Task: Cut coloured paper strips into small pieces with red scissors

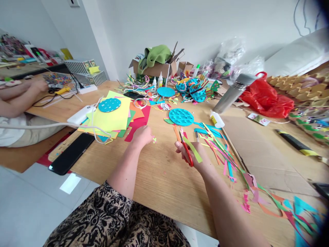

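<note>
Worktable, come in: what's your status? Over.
Right hand: holding red-handled scissors, green strip alongside. Left hand: beside small green cutouts. Loose paper strips cluttering the right side.

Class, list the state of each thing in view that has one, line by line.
Left hand, curled beside a small paper piece.
Red-handled scissors, held in the right hand, blade gap unclear.
Left-side phone, lying flat, screen dark.
Steel bottle, capped.
Cardboard box, open and filled.
Red bag, crumpled.
Paper strips, cut and scattered.
</note>
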Demonstrator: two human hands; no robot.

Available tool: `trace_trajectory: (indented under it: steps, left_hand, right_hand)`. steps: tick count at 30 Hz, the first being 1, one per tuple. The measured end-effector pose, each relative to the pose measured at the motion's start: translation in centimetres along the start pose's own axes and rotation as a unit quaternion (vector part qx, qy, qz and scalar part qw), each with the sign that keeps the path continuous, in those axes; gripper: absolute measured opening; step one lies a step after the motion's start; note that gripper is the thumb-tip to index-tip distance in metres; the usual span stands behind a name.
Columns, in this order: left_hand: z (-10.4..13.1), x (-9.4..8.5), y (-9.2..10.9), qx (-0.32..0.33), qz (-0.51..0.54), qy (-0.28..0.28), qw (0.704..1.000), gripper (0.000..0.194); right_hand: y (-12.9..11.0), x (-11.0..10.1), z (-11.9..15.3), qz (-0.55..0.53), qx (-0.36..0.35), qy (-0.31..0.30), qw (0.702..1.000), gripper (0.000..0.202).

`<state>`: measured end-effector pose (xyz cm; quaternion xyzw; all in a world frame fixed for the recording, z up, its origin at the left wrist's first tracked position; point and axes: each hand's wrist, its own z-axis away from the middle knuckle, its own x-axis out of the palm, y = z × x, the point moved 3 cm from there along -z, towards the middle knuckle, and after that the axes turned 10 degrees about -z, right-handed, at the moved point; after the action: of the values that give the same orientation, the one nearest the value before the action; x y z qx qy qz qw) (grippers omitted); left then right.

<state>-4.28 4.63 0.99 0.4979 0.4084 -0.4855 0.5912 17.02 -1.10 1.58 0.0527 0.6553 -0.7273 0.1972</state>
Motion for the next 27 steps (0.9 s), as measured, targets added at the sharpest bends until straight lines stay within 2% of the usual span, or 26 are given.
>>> trace_trajectory:
  steps: [5, 9, 11, 13, 15, 17, 21, 22, 24, 27]
  left_hand:
    - [-0.1, 0.0, -0.2, -0.008, 0.018, 0.023, 1.0, 0.01]
    - [-0.2, -0.2, -0.4, -0.012, 0.024, 0.071, 0.997, 0.007]
    - [-0.3, -0.3, -0.2, -0.017, 0.071, 0.095, 0.993, 0.009]
    - [-0.3, -0.2, 0.2, -0.013, 0.18, 0.092, 0.979, 0.014]
    - [-0.3, 0.1, 0.9, -0.007, 0.336, 0.052, 0.941, 0.025]
    - [-0.3, 0.4, 1.7, -0.006, 0.451, -0.013, 0.892, 0.042]
    - [0.1, 1.2, 3.1, -0.005, 0.532, -0.206, 0.822, 0.072]
    - [0.3, 1.4, 3.3, 0.0, 0.53, -0.245, 0.812, 0.075]
    - [0.5, 1.5, 3.5, 0.019, 0.515, -0.279, 0.81, 0.071]
    - [0.7, 1.6, 3.5, 0.08, 0.495, -0.264, 0.824, 0.05]
  right_hand:
    - [0.0, -0.1, 0.1, 0.0, 0.002, 0.0, 1.0, 0.05]
    - [0.0, -0.1, 0.0, 0.011, -0.006, -0.002, 1.0, 0.049]
    - [0.0, 0.0, 0.0, 0.036, -0.02, 0.001, 0.999, 0.05]
    - [-0.1, 0.1, -0.1, 0.093, -0.046, 0.015, 0.994, 0.052]
    - [-0.4, 0.3, -0.1, 0.175, -0.078, 0.032, 0.981, 0.053]
    - [-0.6, 0.7, 0.0, 0.252, -0.106, 0.035, 0.961, 0.053]
    - [-0.7, 1.8, 0.4, 0.353, -0.164, -0.002, 0.921, 0.05]
    - [-0.7, 2.0, 0.5, 0.372, -0.174, -0.011, 0.912, 0.049]
    - [-0.6, 2.3, 0.5, 0.4, -0.183, -0.022, 0.898, 0.049]
    - [-0.3, 2.3, 0.4, 0.42, -0.175, -0.026, 0.89, 0.05]
